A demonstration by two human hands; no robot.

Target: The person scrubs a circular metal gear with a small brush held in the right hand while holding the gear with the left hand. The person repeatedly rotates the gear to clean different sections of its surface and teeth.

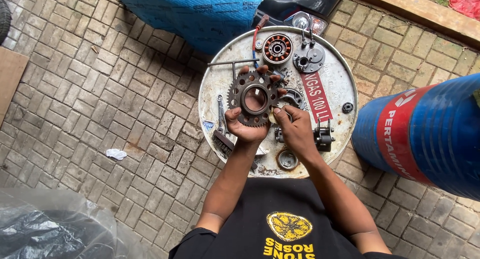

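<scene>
My left hand (245,126) grips a large dark toothed sprocket (239,94) from below, fingers reaching behind it and showing at its top edge. The sprocket is held flat toward me above a white drum top (220,81). My right hand (295,129) is at the sprocket's lower right edge, pinching a small pale piece (273,116) against it. Both forearms come up from the bottom of the head view.
On the drum top lie a copper-wound stator (277,48), a grey round cover plate (309,59), a T-handle wrench (231,63), a spanner (220,111), a wire brush (223,140), a black nut (347,107) and a small cap (287,160). A blue drum (430,134) lies right. Blue tarpaulin (200,11) behind. Brick paving all round.
</scene>
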